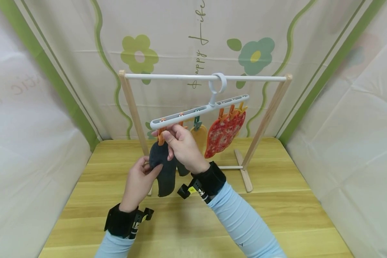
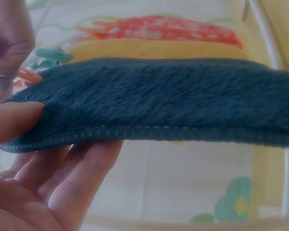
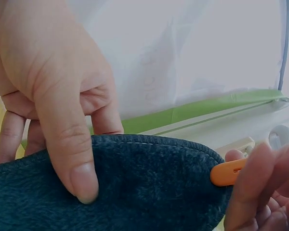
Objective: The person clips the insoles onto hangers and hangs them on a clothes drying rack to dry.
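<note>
My left hand pinches a dark fuzzy insole by its edge; in the left wrist view the thumb lies on the plush face and the fingers are behind it. An orange clothespin bites the insole's upper end and hangs from the near-left end of a white clip hanger. My right hand pinches this clothespin between thumb and fingers, as the right wrist view also shows. A second dark insole hangs behind, partly hidden by the right hand.
A yellow insole hangs from a green clothespin. Several red patterned insoles hang from orange and yellow clips at the right. The hanger hooks over the white rod of a wooden-legged rack on a wood-grain table.
</note>
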The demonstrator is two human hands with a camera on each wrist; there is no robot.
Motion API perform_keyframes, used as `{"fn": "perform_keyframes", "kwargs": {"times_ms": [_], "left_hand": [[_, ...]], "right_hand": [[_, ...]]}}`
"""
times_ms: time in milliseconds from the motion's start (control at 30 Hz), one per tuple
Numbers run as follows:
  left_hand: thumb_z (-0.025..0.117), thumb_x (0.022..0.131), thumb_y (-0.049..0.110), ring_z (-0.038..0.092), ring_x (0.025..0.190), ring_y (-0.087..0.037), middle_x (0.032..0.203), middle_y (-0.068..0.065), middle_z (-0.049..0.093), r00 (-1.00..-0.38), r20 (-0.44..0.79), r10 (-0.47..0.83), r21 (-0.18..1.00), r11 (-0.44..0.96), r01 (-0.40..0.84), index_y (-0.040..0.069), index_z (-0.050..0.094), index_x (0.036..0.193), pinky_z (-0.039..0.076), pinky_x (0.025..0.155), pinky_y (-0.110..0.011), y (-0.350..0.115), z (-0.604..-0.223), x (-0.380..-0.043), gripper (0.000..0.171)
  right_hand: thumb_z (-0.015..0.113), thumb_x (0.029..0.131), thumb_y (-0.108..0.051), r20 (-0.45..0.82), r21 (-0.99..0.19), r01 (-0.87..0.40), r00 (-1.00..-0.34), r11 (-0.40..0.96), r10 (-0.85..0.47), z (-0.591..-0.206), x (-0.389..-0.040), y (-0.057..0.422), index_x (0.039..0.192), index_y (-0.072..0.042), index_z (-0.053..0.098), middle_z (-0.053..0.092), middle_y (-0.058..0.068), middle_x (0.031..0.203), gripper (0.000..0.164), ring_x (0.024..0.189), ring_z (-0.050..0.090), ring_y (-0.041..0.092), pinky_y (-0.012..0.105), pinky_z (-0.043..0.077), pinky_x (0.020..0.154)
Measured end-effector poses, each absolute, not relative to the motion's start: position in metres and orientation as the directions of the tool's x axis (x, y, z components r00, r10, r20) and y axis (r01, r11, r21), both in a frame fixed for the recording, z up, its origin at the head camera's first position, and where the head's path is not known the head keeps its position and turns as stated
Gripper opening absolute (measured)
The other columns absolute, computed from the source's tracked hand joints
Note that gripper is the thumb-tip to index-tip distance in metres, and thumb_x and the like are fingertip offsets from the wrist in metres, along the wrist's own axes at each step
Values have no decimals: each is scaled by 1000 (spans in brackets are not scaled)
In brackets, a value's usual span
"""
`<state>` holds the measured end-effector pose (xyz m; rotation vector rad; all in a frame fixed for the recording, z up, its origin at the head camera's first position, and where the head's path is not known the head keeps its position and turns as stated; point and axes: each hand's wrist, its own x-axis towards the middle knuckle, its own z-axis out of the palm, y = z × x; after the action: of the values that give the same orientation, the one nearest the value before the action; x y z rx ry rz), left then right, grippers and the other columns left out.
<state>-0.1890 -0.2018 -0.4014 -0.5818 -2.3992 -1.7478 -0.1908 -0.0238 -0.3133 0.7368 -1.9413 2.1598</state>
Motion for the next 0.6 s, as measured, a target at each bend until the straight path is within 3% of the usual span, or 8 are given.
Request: {"fn": "perform_keyframes", "kwargs": {"times_ms": [400, 600], "left_hand": [[69, 96, 21, 63, 64, -27, 85, -9, 73, -917, 331, 221, 889, 254, 382, 5, 57, 114, 48, 52, -25, -198, -399, -193, 27], [69, 96, 24, 54, 54, -22, 78, -11, 69, -927, 307, 216, 900, 251, 357, 5, 56, 113, 39, 45, -26, -197, -403, -201, 28]], "right_hand": [[50, 104, -18, 403, -914, -380, -894, -144, -198, -315, -189, -23, 136, -6, 54, 62, 24, 121, 35, 44, 39, 12, 21, 38, 40], [55, 103, -25, 386, -922, -385, -912, -31, -136, -319, -187, -20, 138, -8, 56, 64, 16, 102, 39, 43, 43, 16, 24, 41, 41]]}}
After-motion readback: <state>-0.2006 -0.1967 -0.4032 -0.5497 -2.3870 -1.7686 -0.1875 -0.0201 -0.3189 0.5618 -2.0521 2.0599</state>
